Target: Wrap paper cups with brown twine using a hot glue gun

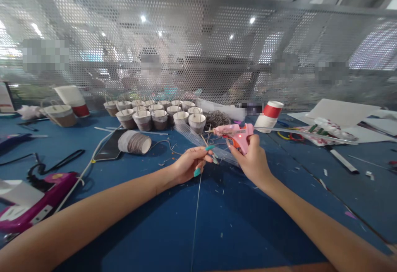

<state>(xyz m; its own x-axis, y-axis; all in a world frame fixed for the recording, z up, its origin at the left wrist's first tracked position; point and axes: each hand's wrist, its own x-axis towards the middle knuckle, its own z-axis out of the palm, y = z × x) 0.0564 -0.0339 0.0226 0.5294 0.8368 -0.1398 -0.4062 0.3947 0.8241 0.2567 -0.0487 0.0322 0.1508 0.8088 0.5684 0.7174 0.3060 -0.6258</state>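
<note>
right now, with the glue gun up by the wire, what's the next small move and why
Probably bring the glue gun nozzle a touch left to the point where the left hand pinches the thin wire. The right hand holds the gun with its tip aimed at that pinch but seemingly just short of it, and the wire hangs free below, so the left hand should hold steady.
</note>
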